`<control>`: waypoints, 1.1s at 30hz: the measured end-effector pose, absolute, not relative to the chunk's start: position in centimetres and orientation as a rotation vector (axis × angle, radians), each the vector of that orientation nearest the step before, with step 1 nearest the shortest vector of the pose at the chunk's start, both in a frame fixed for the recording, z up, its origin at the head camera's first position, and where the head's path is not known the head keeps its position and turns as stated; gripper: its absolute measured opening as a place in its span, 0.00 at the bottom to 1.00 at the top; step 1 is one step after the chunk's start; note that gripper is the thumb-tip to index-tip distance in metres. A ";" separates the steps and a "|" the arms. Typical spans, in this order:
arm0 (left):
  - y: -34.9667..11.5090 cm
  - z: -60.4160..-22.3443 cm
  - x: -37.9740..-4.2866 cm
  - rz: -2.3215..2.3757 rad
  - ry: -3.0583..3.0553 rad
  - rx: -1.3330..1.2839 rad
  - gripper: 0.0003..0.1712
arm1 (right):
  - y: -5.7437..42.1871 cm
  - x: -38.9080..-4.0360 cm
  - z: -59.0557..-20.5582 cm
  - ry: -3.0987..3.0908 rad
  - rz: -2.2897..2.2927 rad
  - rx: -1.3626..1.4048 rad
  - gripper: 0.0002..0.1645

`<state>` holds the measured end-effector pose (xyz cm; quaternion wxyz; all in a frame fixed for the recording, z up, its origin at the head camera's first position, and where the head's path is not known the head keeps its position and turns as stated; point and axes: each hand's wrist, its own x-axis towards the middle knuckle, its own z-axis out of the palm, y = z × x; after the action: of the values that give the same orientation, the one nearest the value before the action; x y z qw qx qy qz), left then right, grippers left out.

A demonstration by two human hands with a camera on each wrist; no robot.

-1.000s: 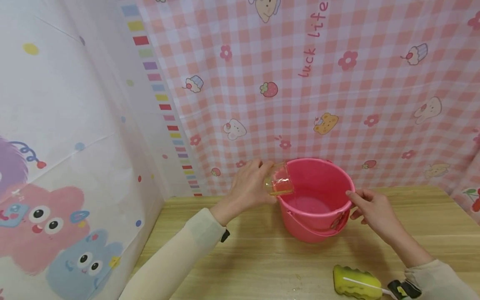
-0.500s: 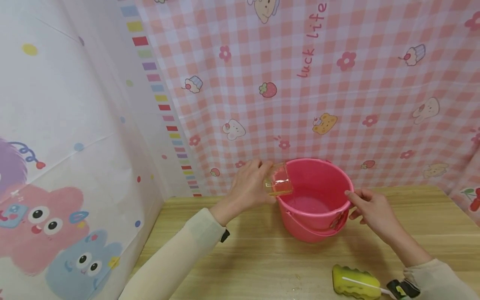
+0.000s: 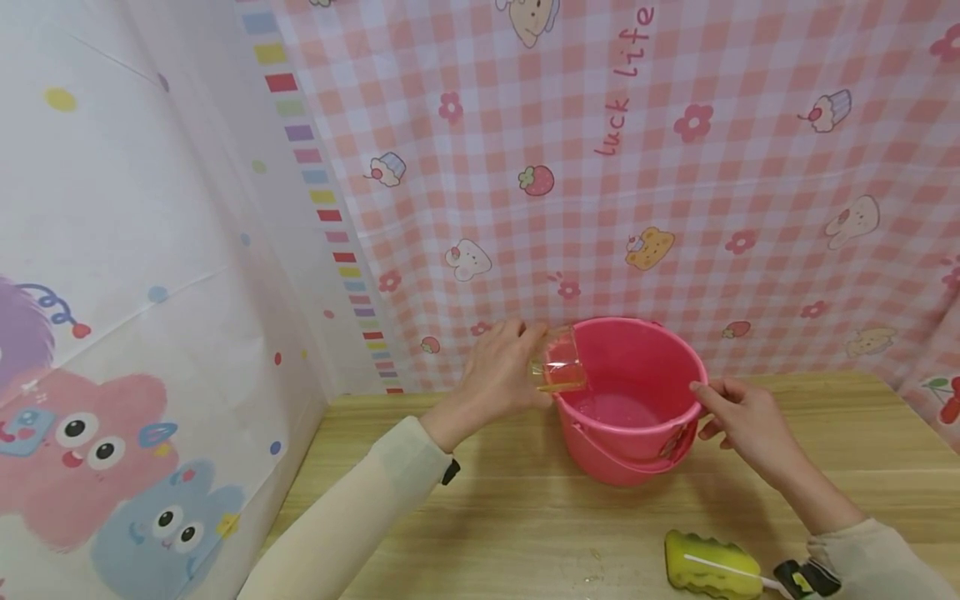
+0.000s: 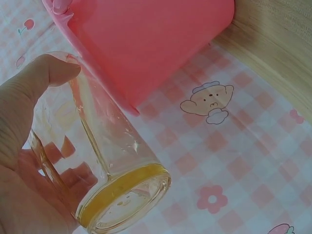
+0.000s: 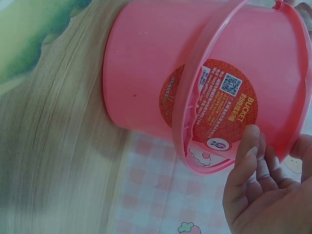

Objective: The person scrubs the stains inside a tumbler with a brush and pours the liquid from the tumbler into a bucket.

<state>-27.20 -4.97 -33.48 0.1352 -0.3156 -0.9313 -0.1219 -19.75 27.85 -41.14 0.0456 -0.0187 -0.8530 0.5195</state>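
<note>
My left hand grips a clear, amber-tinted drinking glass, fingers and thumb wrapped round its side. The glass lies tilted, its mouth over the left rim of a pink plastic bucket. Some liquid shows inside the glass in the left wrist view. Small specks or ripples appear low inside the bucket, near the glass. At the bucket's right rim my right hand pinches the edge, thumb on top and the other fingers outside. The bucket stands upright, its handle hanging down past a red label.
A yellow-green sponge brush with a white handle lies on the wooden table, by my right sleeve. Small wet spots show near the front. Pink checked cloth hangs close behind the bucket, and a printed white sheet stands left.
Both hands, the glass and the bucket stay almost in place. Small specks or ripples inside the bucket near the glass show more clearly now.
</note>
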 end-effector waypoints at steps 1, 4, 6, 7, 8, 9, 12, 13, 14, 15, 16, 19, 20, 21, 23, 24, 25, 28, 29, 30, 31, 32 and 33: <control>-5.0 -33.5 -27.2 -0.347 -2.698 -0.914 0.57 | 27.8 -19.7 -41.2 -2.605 1.588 -0.058 0.32; -4.9 -33.5 -27.2 -0.351 -2.696 -0.920 0.57 | 27.9 -19.7 -41.2 -2.606 1.590 -0.061 0.32; -4.9 -33.5 -27.2 -0.356 -2.693 -0.925 0.56 | 27.9 -19.7 -41.2 -2.607 1.589 -0.062 0.32; -4.9 -33.5 -27.2 -0.358 -2.690 -0.927 0.56 | 27.9 -19.7 -41.2 -2.607 1.588 -0.062 0.32; -4.9 -33.5 -27.2 -0.362 -2.689 -0.929 0.56 | 27.9 -19.7 -41.2 -2.608 1.587 -0.061 0.32; -4.9 -33.5 -27.3 -0.358 -2.688 -0.930 0.56 | 27.9 -19.7 -41.2 -2.609 1.586 -0.061 0.32; -4.9 -33.6 -27.3 -0.356 -2.688 -0.929 0.56 | 27.9 -19.7 -41.2 -2.612 1.582 -0.060 0.32; -4.9 -33.6 -27.3 -0.353 -2.689 -0.928 0.56 | 27.9 -19.7 -41.2 -2.614 1.582 -0.062 0.32; -4.9 -33.6 -27.3 -0.353 -2.691 -0.928 0.55 | 27.9 -19.8 -41.2 -2.616 1.582 -0.064 0.32; -4.9 -33.5 -27.3 -0.352 -2.692 -0.928 0.55 | 27.9 -19.8 -41.3 -2.617 1.583 -0.066 0.32; -4.9 -33.5 -27.3 -0.351 -2.692 -0.926 0.55 | 27.9 -19.8 -41.3 -2.618 1.583 -0.068 0.32; -4.8 -33.5 -27.3 -0.351 -2.690 -0.929 0.55 | 27.9 -19.8 -41.3 -2.620 1.584 -0.071 0.33; -4.8 -33.5 -27.3 -0.349 -2.689 -0.931 0.55 | 27.9 -19.8 -41.3 -2.620 1.585 -0.070 0.33; -4.8 -33.5 -27.3 -0.349 -2.687 -0.933 0.55 | 27.9 -19.8 -41.3 -2.620 1.585 -0.070 0.33; -4.8 -33.5 -27.3 -0.344 -2.685 -0.937 0.55 | 27.9 -19.8 -41.3 -2.618 1.584 -0.068 0.33; -4.8 -33.5 -27.3 -0.336 -2.685 -0.939 0.55 | 27.9 -19.8 -41.3 -2.618 1.583 -0.067 0.33; -4.8 -33.4 -27.3 -0.328 -2.685 -0.940 0.55 | 27.9 -19.8 -41.3 -2.618 1.582 -0.066 0.33; -4.8 -33.4 -27.3 -0.310 -2.688 -0.942 0.55 | 27.9 -19.8 -41.3 -2.617 1.579 -0.064 0.33; -4.8 -33.4 -27.3 -0.307 -2.689 -0.942 0.55 | 27.9 -19.8 -41.3 -2.618 1.579 -0.063 0.33; -4.8 -33.4 -27.3 -0.305 -2.690 -0.943 0.55 | 27.9 -19.8 -41.3 -2.617 1.578 -0.062 0.33; -4.8 -33.4 -27.3 -0.307 -2.691 -0.943 0.55 | 27.9 -19.8 -41.3 -2.617 1.578 -0.062 0.33; -4.7 -33.3 -27.3 -0.310 -2.692 -0.944 0.55 | 27.9 -19.8 -41.3 -2.616 1.579 -0.062 0.33; -4.7 -33.3 -27.3 -0.311 -2.692 -0.945 0.55 | 27.9 -19.8 -41.3 -2.616 1.579 -0.062 0.33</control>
<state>-27.25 -4.72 -33.33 0.1353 -0.3261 -0.9294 -0.1074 -19.80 27.89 -41.26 0.0426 -0.0204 -0.8551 0.5162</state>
